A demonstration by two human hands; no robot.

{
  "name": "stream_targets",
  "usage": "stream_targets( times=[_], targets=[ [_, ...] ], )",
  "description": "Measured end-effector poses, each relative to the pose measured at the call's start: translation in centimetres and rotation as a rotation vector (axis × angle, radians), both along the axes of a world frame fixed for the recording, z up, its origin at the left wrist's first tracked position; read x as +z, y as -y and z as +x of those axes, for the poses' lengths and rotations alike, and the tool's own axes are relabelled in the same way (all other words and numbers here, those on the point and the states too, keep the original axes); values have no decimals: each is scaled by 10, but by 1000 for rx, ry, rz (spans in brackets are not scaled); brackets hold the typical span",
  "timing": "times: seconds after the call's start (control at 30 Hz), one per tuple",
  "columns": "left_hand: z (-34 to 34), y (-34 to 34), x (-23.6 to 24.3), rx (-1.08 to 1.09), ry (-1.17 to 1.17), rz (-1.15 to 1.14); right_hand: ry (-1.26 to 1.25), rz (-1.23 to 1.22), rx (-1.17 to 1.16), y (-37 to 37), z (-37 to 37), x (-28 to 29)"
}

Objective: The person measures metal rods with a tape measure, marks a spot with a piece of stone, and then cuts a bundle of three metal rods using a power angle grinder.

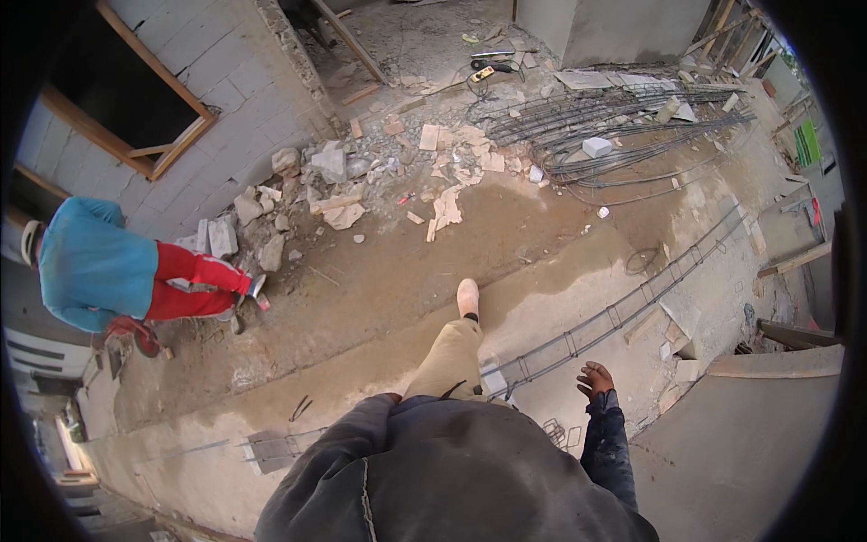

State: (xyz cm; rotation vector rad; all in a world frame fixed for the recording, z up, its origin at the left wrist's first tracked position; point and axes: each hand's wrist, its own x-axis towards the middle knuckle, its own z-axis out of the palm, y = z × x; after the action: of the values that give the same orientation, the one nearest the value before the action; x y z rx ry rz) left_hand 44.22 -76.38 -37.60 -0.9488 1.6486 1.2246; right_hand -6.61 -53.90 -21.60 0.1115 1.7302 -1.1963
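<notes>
My right hand (pixel 594 379) hangs out at my side with its fingers loosely bent and apart, holding nothing. Nearest to it is a long rebar cage (pixel 569 346) with square stirrups, which runs along the ground and passes in front of me toward the far right. A pale block (pixel 492 378) lies under the cage beside my leg. Of my left hand (pixel 393 397), only a small part shows past the dark sleeve by my thigh; its fingers are hidden. My leg, in tan trousers and a light boot (pixel 467 298), is stretched forward on the ground.
A co-worker (pixel 99 262) in a blue top and red trousers bends at the left. Rubble (pixel 271 208) lies along the block wall (pixel 217 54). Ahead are a pile of rebar (pixel 578 126) and a yellow-and-black tool (pixel 483 74). Loose stirrups (pixel 564 434) lie behind my right arm.
</notes>
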Motion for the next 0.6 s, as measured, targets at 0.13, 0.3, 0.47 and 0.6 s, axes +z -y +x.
stream_targets(
  times=[0.13, 0.3, 0.47, 0.6],
  targets=[
    [-34, 81, -25, -342, -556, -335, -105, 16, 26, 136, -72, 1],
    [-128, 195, 37, -154, -241, -53, -217, 140, 291, 181, -136, -23],
    [-176, 296, 45, 448, -88, -126, -51, 446, 330, 169, -155, -53],
    [-232, 403, 62, 714, -260, -208, 29, 426, 667, 160, -186, -100]
  ],
)
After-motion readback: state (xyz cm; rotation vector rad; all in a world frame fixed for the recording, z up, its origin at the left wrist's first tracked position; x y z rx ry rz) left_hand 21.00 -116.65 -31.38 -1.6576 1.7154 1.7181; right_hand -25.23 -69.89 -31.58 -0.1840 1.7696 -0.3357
